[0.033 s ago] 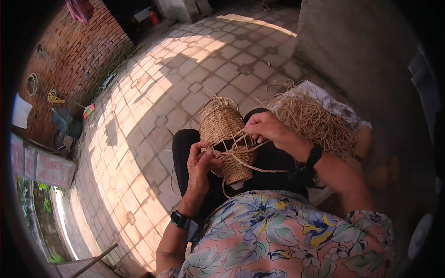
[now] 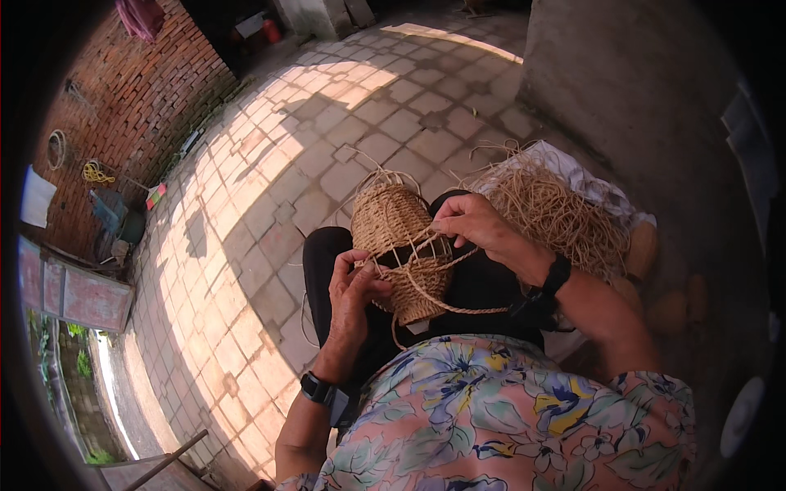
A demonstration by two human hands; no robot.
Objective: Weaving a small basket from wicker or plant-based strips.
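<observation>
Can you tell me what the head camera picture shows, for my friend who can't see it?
A person seated on a paved yard holds a small woven basket on their lap, left hand at its side, right hand on top pulling a straw-coloured strand. A pile of loose fibre lies beside them.

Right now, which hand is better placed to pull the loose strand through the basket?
Right. The right hand already pinches the loose strand at the top of the woven basket, beside the fibre pile. The left hand steadies the basket's side, so it looks occupied.
</observation>
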